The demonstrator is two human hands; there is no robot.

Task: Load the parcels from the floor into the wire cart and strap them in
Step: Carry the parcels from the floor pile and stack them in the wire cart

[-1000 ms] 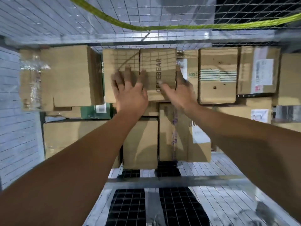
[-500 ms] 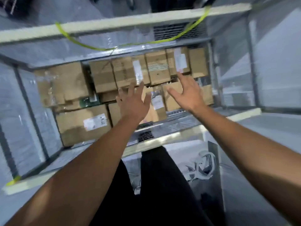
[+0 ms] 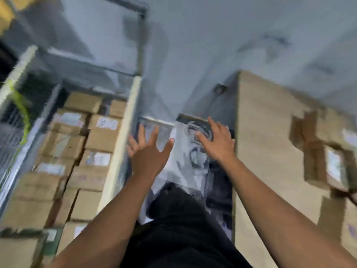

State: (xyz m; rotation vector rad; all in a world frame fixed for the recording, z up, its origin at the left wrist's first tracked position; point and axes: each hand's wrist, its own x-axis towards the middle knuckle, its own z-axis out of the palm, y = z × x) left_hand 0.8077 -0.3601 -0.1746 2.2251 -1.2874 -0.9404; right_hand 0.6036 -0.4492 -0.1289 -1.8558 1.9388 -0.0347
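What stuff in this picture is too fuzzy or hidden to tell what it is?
Head view:
Labels on the boxes in the wire cart: motion blur, unreadable.
Plastic-wrapped parcel on the floor: contents smeared, partly behind the right hand and a dark trouser leg.
Big cardboard box: cut off by the right edge.
Left hand: touching the parcel or not, unclear.

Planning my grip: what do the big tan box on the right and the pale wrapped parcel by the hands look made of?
Big tan box: matte cardboard, likely; flat brown faces, darker tape strips. Pale wrapped parcel: glossy translucent plastic film, seemingly; dark contents show through.
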